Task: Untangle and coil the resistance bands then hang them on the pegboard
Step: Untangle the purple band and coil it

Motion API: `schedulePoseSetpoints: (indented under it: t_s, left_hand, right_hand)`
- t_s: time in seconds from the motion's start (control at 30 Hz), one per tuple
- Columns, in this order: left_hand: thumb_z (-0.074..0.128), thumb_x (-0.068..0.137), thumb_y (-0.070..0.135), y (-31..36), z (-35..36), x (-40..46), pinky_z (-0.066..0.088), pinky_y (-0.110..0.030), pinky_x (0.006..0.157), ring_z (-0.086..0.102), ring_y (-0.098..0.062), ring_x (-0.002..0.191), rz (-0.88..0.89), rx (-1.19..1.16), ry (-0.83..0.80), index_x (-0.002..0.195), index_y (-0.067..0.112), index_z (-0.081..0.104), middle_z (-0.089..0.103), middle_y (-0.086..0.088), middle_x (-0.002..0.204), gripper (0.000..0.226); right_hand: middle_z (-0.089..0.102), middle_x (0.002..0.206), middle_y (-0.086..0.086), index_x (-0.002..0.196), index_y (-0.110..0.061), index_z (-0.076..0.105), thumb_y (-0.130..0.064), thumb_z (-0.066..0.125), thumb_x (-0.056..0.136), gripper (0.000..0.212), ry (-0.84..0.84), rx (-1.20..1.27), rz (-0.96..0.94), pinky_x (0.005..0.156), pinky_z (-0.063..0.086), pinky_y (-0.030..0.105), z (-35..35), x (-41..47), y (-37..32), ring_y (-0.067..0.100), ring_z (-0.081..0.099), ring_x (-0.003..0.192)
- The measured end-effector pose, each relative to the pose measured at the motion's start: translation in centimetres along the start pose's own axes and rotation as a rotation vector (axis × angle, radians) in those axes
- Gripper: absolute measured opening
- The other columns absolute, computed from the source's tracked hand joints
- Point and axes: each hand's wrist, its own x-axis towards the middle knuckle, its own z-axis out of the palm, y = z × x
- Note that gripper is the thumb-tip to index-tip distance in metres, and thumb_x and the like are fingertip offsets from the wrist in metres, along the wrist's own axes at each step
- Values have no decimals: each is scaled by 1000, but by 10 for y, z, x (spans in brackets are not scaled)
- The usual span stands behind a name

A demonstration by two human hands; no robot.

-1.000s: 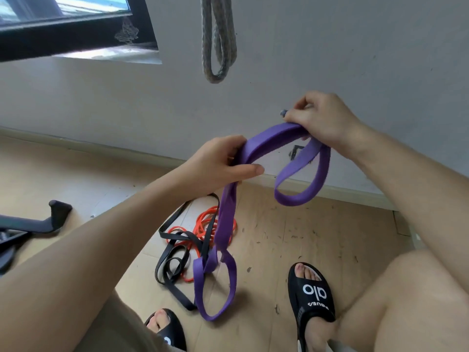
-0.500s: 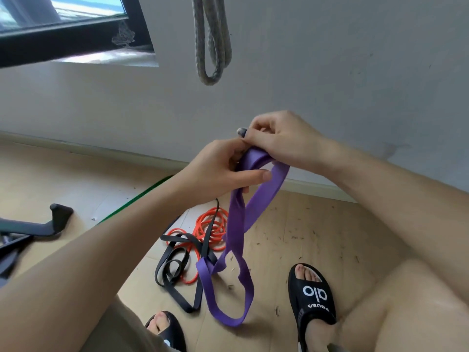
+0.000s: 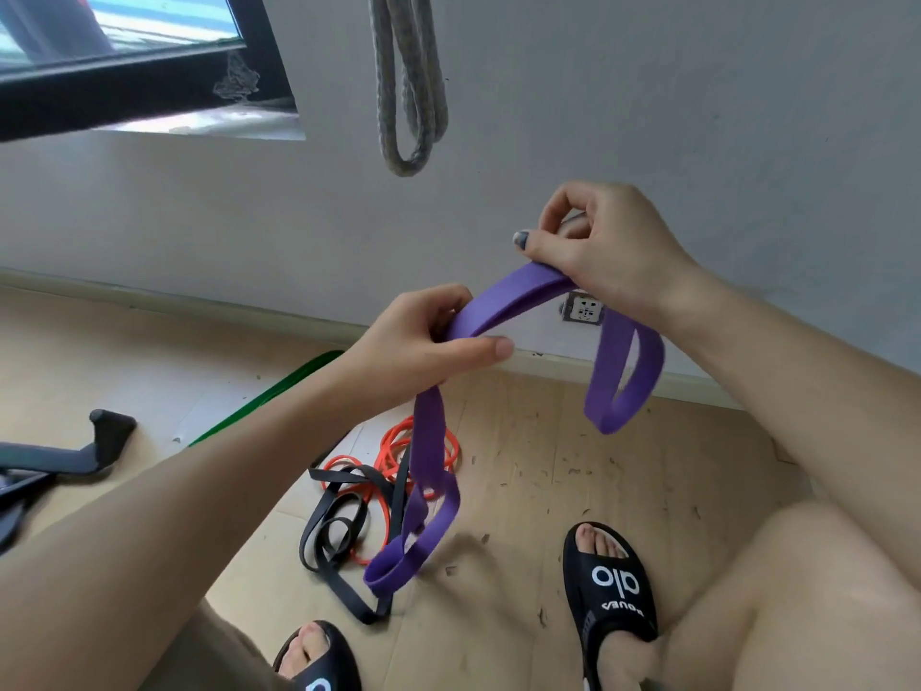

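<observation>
Hidden: I cannot see the pegboard; the grey band hanging on the wall runs off the top edge.
Left hand: fingers and thumb curled round the purple band.
Right hand: pinching the same band higher up; its fingertips are partly tucked out of sight.
Purple band: stretched between my hands, one loop dangling right, the rest hanging to the floor.
Floor pile: black band and orange band tangled together.
Change: half a second ago my hands were touching; now they are apart.
</observation>
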Motion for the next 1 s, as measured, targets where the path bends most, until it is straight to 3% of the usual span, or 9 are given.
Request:
schedulePoseSetpoints:
  t_s: [0.23, 0.37, 0.43, 0.53, 0.6, 0.7, 0.8, 0.9, 1.0]
  left_hand:
    - [79, 88, 11, 7, -7, -8, 56, -34, 64, 65, -18, 59, 16, -33, 16, 86, 7, 59, 63, -4, 66, 21]
    - [81, 86, 13, 9, -7, -6, 50, -30, 53, 59, -16, 51, 37, 0, 63, 85, 8, 62, 61, 0, 60, 20]
    - [82, 86, 14, 10, -3, -6, 43, -24, 48, 50, -12, 47, 60, 6, 92, 89, 7, 67, 56, 7, 57, 17]
    - [83, 85, 17, 11, 1, -9, 42, -22, 47, 50, -10, 48, 63, -44, 90, 92, 12, 69, 57, 10, 59, 17]
    - [87, 81, 29, 8, -3, -11, 52, -29, 52, 60, -15, 55, 30, -65, 28, 97, 6, 66, 63, 4, 65, 35]
    - [73, 83, 49, 4, -9, -17, 58, -53, 79, 70, -30, 78, -12, -6, -98, 106, -2, 60, 71, -6, 79, 57]
    - [55, 100, 41, -1, -12, -21, 52, -63, 92, 65, -46, 93, -44, -46, -181, 110, 1, 55, 68, -11, 88, 41]
    - [57, 102, 35, 1, -13, -20, 56, -56, 78, 59, -36, 72, -13, -14, -141, 98, 8, 57, 61, -9, 76, 27]
    - [71, 90, 44, 6, -11, -16, 37, -36, 57, 41, -20, 58, 15, -61, -25, 94, 0, 55, 42, -9, 67, 47]
  right_hand:
    - [65, 67, -6, 85, -14, 68, -29, 62, 100, 22, -165, 70, 72, 61, 46, 23, 1, -4, 4, 6, 54, 58]
    - [66, 83, 6, 88, -8, 67, -34, 42, 108, 41, -320, 269, 109, 73, 45, 29, 18, -11, -9, 17, 57, 76]
    - [60, 74, -4, 79, -12, 63, -43, 46, 104, 44, -371, 225, 63, 71, 43, 34, 31, -13, -14, 13, 53, 72]
    - [47, 56, -16, 67, -21, 53, -38, 58, 102, 39, -345, 141, 5, 59, 35, 26, 41, -16, -19, 5, 42, 56]
    - [48, 51, -16, 64, -21, 54, -28, 63, 101, 39, -315, 151, 0, 53, 36, 17, 38, -16, -18, 1, 43, 51]
    - [50, 53, -13, 65, -20, 56, -33, 63, 100, 39, -277, 130, -3, 52, 39, 16, 32, -18, -17, 5, 46, 51]
    - [47, 53, -12, 64, -21, 53, -37, 62, 100, 41, -217, 133, 7, 51, 38, 16, 28, -17, -19, 8, 44, 51]
    - [46, 56, -7, 65, -18, 52, -38, 63, 100, 42, -165, 132, 12, 53, 37, 19, 23, -16, -18, 10, 42, 52]
    - [46, 56, -6, 65, -17, 53, -40, 62, 100, 42, -141, 86, 4, 58, 38, 28, 18, -13, -17, 12, 42, 54]
